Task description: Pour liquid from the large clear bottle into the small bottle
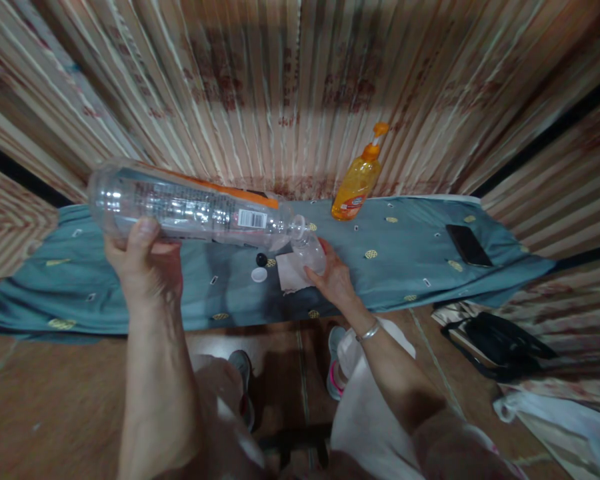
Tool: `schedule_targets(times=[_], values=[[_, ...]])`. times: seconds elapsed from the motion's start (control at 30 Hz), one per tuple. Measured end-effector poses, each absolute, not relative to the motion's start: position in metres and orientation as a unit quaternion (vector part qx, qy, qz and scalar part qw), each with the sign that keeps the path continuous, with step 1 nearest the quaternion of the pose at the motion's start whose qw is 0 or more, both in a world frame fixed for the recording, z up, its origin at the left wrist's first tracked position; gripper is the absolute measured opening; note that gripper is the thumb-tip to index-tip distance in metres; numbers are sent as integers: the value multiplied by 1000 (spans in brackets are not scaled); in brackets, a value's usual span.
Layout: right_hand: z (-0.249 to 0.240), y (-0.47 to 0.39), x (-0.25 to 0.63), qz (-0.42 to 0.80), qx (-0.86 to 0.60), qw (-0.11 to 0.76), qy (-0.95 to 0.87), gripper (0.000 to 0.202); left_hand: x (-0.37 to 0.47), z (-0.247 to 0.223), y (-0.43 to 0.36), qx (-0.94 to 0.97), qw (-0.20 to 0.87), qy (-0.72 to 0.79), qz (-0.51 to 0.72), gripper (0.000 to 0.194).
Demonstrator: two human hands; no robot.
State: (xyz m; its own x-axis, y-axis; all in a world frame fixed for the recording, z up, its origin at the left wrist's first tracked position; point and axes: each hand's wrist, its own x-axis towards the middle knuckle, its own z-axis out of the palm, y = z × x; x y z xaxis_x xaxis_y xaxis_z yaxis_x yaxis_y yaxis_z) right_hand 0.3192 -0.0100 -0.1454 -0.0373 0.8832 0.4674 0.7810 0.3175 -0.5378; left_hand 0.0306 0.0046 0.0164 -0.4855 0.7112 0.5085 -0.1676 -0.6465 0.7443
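Left hand [147,267] curled under a large clear plastic bottle with an orange-edged label [195,203], thumb along the near side; right hand [334,277] pinching a small translucent plastic container [314,255] at mid-frame. Big bottle's lying almost level across the left of the frame, neck pointing right, its mouth right by the container's top. From my end I can't tell whether the rims touch or liquid's running. I'd favour a slow tilt, mouths lined up, light squeeze on that thin wall. Just below centre: white paper sheet [291,275], round black cap [261,260], flat white disc [259,275]. Upper right of centre, orange pump bottle [357,183]; far right, flat black phone [467,245], on blue-green patterned cloth [405,260].
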Motion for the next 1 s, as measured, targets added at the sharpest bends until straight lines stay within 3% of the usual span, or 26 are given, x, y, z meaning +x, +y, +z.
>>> schedule_targets(times=[1.0], values=[[-144, -10, 319, 73, -582, 386, -712, 76, 32, 19, 5, 430, 275, 311, 802, 90]])
